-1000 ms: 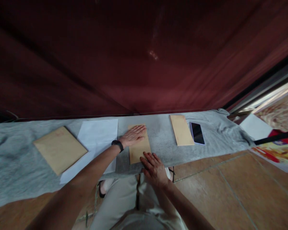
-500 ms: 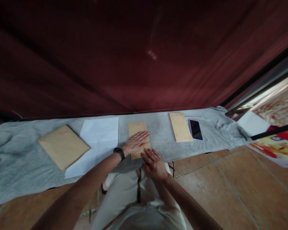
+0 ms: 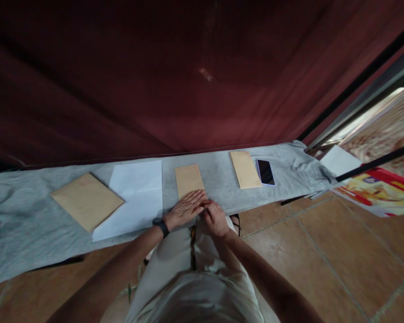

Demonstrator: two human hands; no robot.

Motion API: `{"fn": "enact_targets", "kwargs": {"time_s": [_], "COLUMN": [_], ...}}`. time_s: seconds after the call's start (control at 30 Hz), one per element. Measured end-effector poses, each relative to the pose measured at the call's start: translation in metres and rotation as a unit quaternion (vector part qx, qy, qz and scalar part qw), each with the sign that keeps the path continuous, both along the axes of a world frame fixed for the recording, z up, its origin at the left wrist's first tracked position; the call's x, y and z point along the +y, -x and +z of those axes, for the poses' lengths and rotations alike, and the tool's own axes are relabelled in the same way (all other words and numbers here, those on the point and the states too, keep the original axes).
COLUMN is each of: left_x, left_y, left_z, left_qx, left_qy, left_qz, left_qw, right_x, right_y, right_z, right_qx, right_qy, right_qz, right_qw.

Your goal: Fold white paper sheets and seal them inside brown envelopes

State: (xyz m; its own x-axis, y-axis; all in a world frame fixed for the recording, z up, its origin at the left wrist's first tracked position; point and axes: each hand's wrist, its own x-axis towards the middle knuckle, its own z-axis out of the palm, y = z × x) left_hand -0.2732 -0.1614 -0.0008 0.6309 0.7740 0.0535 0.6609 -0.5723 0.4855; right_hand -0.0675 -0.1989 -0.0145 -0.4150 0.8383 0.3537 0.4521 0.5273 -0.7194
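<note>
A small brown envelope [image 3: 187,178] lies in the middle of a grey cloth [image 3: 27,224] spread over a narrow table. My left hand [image 3: 184,209], with a black band on the wrist, lies flat and open on the envelope's near end. My right hand [image 3: 214,217] rests right beside it at the envelope's near right corner, fingers curled against the table edge; whether they pinch the envelope is unclear.
A white sheet [image 3: 134,197] and a large brown envelope [image 3: 86,200] lie to the left. Another small brown envelope [image 3: 244,169] and a dark phone [image 3: 265,172] lie to the right. A dark red curtain hangs behind. Papers [image 3: 373,184] lie on the tiled floor at right.
My left hand has slid from the envelope's far end toward me to its near end. My right hand has drawn in beside it and its fingers have curled.
</note>
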Motion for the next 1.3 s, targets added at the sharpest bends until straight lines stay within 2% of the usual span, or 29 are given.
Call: {"fn": "enact_targets", "kwargs": {"time_s": [0.17, 0.3, 0.4, 0.47, 0.57, 0.7, 0.9, 1.07, 1.3], "left_x": [-0.038, -0.068, -0.079, -0.082, -0.082, -0.082, -0.082, -0.082, -0.081], "left_y": [0.0, 0.0, -0.001, -0.001, -0.003, -0.003, -0.002, -0.003, -0.002], "left_z": [0.003, 0.001, -0.003, -0.005, -0.008, -0.01, -0.011, -0.007, -0.008], "left_qx": [0.021, 0.044, 0.052, 0.045, 0.043, 0.077, 0.088, 0.089, 0.096], "left_qy": [-0.044, -0.073, -0.083, -0.088, -0.11, -0.149, -0.17, -0.163, -0.153], "left_qz": [0.006, 0.045, 0.08, 0.089, 0.094, 0.095, 0.093, 0.091, 0.085], "left_qw": [0.999, 0.995, 0.992, 0.991, 0.989, 0.981, 0.977, 0.978, 0.98], "right_x": [0.001, 0.001, 0.002, 0.005, 0.014, 0.03, 0.057, 0.074, 0.075], "right_y": [-0.002, -0.002, -0.001, 0.002, 0.014, 0.035, 0.044, 0.042, 0.047], "right_z": [-0.001, -0.003, -0.002, 0.001, 0.008, 0.012, 0.003, -0.005, -0.014], "right_qx": [0.024, 0.019, 0.008, -0.014, -0.088, -0.197, -0.286, -0.292, -0.264], "right_qy": [0.042, 0.06, 0.06, 0.043, -0.001, -0.042, -0.073, -0.067, -0.084], "right_qz": [-0.033, -0.051, -0.064, -0.057, 0.001, 0.06, 0.004, -0.07, -0.125], "right_qw": [0.998, 0.997, 0.996, 0.997, 0.996, 0.978, 0.955, 0.951, 0.953]}}
